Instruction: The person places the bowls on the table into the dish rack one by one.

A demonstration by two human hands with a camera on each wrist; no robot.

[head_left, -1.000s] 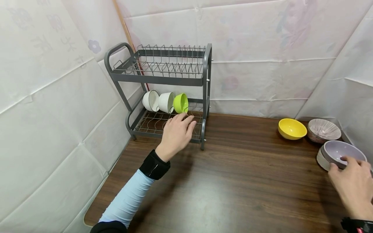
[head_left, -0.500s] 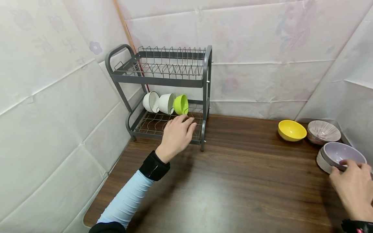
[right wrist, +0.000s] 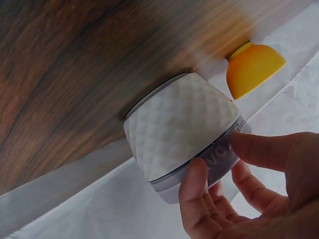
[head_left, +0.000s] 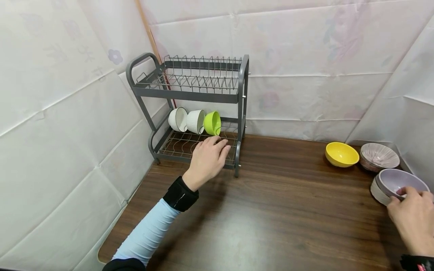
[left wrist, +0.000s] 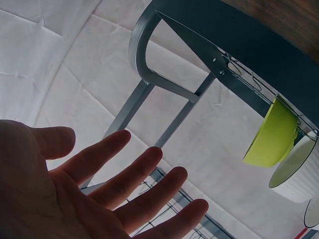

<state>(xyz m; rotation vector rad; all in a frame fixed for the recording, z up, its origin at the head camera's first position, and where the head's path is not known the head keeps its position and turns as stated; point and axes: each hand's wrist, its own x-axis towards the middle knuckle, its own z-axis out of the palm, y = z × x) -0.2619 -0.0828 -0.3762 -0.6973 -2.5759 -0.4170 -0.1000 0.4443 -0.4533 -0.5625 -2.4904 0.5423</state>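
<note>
My left hand [head_left: 207, 160] is held in front of the lower tier of a dark grey dish rack [head_left: 184, 96], its fingers loosely spread and holding nothing. Behind it, a green bowl [head_left: 212, 123] and two white bowls [head_left: 195, 122] stand on edge in the wire slots; the left wrist view also shows the green bowl [left wrist: 273, 134] beyond the fingertips. Far right, my right hand [head_left: 414, 216] pinches the rim of a light purple bowl [head_left: 401, 180]. That bowl, with raised lettering outside, sits nested in a white quilted-pattern bowl [right wrist: 182, 127].
A yellow bowl [head_left: 341, 154] and a stack of pinkish ribbed bowls [head_left: 379, 155] stand at the back right, behind the purple bowl. The rack's upper tier [head_left: 203, 81] has wire plate dividers. Draped white sheets [head_left: 305, 56] wall in the brown wooden table [head_left: 288, 210].
My right thumb has closed in toward the forefinger at the purple bowl's rim. The left hand keeps its place by the rack; the whole head view has shifted slightly.
</note>
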